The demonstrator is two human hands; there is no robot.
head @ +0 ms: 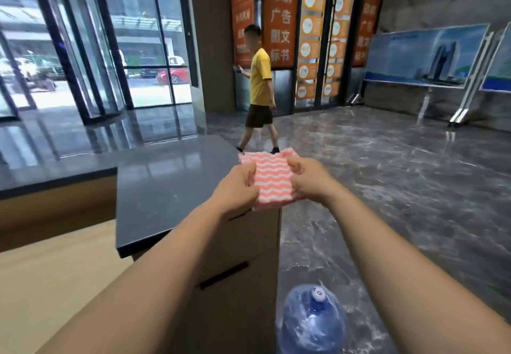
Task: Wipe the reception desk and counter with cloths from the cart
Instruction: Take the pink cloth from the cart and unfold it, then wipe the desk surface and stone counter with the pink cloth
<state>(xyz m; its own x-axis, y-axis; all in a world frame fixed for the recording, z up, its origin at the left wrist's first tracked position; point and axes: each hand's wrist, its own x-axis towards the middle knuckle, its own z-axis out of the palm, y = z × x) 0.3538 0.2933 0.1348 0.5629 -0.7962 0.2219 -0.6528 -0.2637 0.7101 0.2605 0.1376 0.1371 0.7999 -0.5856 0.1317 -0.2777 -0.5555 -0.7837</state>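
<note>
A folded cloth (272, 178) with pink and white wavy stripes is held out in front of me, over the right end of the dark counter top (166, 187). My left hand (237, 187) grips its left edge, fingers curled round it. My right hand (309, 178) pinches its right edge. The counter is a glossy dark slab on a wooden desk body (243, 257) with dark slot handles. A lower dark ledge (55, 176) runs off to the left. The cart is out of view.
A blue water jug (312, 323) wrapped in plastic stands on the floor by the desk's right side. A person in a yellow shirt (260, 77) walks across the marble floor beyond the counter. Glass revolving doors are at left, display boards (420, 55) at right.
</note>
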